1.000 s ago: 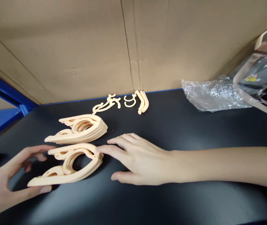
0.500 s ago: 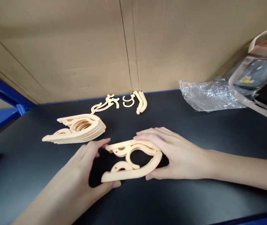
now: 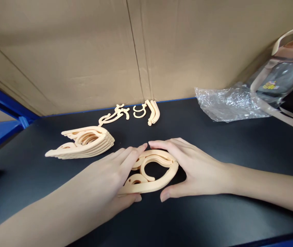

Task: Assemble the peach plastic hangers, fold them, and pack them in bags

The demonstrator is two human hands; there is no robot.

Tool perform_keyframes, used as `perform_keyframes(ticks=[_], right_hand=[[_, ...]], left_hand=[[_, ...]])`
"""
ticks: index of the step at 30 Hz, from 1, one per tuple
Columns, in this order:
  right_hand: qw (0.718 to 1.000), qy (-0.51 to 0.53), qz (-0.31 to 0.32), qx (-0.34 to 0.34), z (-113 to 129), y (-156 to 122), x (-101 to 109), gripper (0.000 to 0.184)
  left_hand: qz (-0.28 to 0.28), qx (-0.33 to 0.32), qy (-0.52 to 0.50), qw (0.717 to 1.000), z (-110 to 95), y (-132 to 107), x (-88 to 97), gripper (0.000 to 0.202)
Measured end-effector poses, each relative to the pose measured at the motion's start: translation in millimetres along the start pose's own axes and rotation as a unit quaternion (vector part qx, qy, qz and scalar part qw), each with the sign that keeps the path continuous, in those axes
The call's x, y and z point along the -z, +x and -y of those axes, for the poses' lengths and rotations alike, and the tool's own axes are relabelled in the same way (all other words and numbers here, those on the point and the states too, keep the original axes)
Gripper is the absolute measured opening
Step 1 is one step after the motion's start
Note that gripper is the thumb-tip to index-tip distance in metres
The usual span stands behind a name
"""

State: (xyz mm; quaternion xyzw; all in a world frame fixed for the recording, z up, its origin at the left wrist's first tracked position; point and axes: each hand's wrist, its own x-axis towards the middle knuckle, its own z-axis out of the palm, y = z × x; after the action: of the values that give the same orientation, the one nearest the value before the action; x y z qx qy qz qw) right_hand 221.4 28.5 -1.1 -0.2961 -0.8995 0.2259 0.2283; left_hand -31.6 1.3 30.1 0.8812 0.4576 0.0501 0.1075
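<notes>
Since before, the left hand [image 3: 112, 171] has slid in and half closed; the right hand [image 3: 198, 168] curves wide. Past the left hand lies a big pile [image 3: 84, 148]. Between both hands, the smaller hanger stack [image 3: 151, 187] is hugged, the left holding on.

Left hand [image 3: 112, 178] opposite right hand [image 3: 194, 168], both curved

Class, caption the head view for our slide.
Left hand and right hand around cream folded hangers on a black table, another stack beyond.
</notes>
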Motion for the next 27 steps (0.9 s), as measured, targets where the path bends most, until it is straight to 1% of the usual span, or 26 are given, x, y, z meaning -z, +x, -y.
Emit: perform_keyframes(ticks=[2, 4, 6, 9, 12, 14, 16, 18, 19, 21, 24, 27], right_hand=[[1.000, 0.007, -0.004, -0.014, 0, -1, 1, 0.094], [0.999, 0.014, -0.006, -0.029, -1, -1, 3, 0.091], [0.999, 0.020, -0.008, -0.037, -1, -2, 4, 0.087], [0.999, 0.027, -0.010, -0.042, 0, -1, 5, 0.085], [0.998, 0.031, -0.011, -0.046, 0, -1, 5, 0.086], [0.998, 0.034, -0.012, -0.046, 0, -1, 5, 0.085], [0.998, 0.043, -0.018, -0.044, -1, -2, 5, 0.084], [0.997, 0.058, -0.030, -0.037, -3, -3, 5, 0.082], [0.997, 0.067, -0.038, -0.031, -4, -4, 5, 0.081], [0.995, 0.084, -0.054, -0.018, -6, -5, 5, 0.077], [0.993, 0.099, -0.063, -0.012, -7, -6, 6, 0.075], [0.991, 0.110, -0.072, -0.008, -9, -7, 5, 0.072]], left_hand=[[-0.006, -0.003, -0.004, 1.000, 3, 0, -2.9, 0.086], [-0.002, -0.008, 0.002, 1.000, 5, 1, -3.9, 0.086], [0.013, -0.010, 0.019, 1.000, 7, 2, -1.7, 0.080], [0.030, -0.002, 0.046, 0.998, 6, 3, 6.3, 0.069], [0.039, 0.023, 0.063, 0.997, 2, 3, 15.9, 0.064], [0.058, 0.054, 0.066, 0.995, -2, 3, 21.3, 0.068], [0.083, 0.082, 0.065, 0.991, -7, 5, 24.2, 0.080], [0.102, 0.095, 0.061, 0.988, -11, 8, 24.0, 0.092], [0.106, 0.095, 0.061, 0.988, -12, 9, 22.9, 0.093], [0.109, 0.086, 0.063, 0.988, -14, 11, 19.7, 0.087], [0.104, 0.066, 0.062, 0.990, -11, 13, 16.5, 0.082], [0.100, 0.051, 0.037, 0.993, -8, 12, 17.4, 0.071]])
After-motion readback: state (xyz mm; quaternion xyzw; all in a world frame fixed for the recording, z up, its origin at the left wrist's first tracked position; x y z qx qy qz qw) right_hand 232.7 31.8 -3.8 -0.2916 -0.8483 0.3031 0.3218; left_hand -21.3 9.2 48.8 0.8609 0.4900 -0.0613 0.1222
